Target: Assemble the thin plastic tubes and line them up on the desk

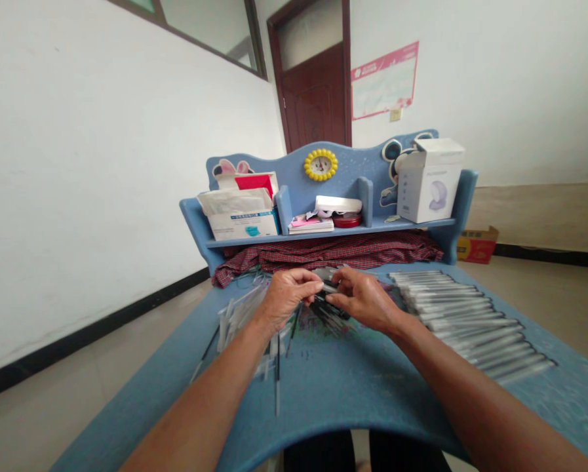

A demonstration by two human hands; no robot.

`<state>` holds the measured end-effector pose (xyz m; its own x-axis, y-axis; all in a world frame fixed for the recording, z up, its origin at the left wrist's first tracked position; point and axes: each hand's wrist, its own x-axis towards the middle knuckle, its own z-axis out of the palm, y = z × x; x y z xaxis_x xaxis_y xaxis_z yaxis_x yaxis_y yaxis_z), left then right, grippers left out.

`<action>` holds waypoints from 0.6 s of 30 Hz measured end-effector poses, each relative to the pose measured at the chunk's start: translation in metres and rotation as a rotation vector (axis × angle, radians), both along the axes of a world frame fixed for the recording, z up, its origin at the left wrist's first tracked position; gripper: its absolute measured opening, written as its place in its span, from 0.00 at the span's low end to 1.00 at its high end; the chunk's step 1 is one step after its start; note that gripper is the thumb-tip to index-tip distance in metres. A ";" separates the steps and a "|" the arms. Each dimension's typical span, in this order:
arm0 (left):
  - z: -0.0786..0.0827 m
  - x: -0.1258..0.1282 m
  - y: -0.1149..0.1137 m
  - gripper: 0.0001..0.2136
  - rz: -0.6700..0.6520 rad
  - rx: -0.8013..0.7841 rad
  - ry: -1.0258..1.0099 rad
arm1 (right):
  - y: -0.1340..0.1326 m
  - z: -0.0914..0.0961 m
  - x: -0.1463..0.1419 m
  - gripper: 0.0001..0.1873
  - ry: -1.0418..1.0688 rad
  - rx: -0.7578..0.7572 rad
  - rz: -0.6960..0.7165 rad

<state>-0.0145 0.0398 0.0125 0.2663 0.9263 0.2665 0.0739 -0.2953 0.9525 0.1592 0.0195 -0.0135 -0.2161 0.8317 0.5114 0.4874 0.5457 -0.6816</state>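
My left hand (290, 295) is closed, with thumb and forefinger pinching one end of a slim clear pen barrel (329, 288). Curled around the other end are the fingers of my right hand (365, 298), which partly hide it. Beneath both hands lies a heap of black pen parts (332, 313); their exact kind is too blurred to tell. Loose clear barrels (239, 314) are scattered beside and under my left forearm, with a few thin dark-and-clear refills (277, 373) nearer me. On the right, several clear pens with dark ends (455, 314) lie side by side in a long row.
All this rests on a blue desk (352, 387) with a curved front edge. Checked cloth (333, 250) is bunched under the back shelf (254, 241). The shelf bears a mask box (244, 224), a red round tin (347, 221) and a white carton (429, 187).
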 end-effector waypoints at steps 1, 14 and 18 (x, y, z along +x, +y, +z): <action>0.000 0.000 0.000 0.09 -0.001 0.003 -0.003 | 0.000 0.000 0.000 0.08 0.008 0.001 -0.014; 0.000 0.000 0.000 0.08 -0.002 -0.004 -0.011 | 0.002 -0.003 -0.001 0.09 -0.009 -0.007 0.067; 0.000 0.000 0.000 0.09 -0.001 -0.003 -0.006 | 0.002 -0.004 -0.001 0.06 0.017 -0.012 0.049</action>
<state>-0.0147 0.0400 0.0122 0.2657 0.9269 0.2650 0.0678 -0.2922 0.9540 0.1582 0.0217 -0.0177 -0.2477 0.8264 0.5056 0.4488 0.5604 -0.6961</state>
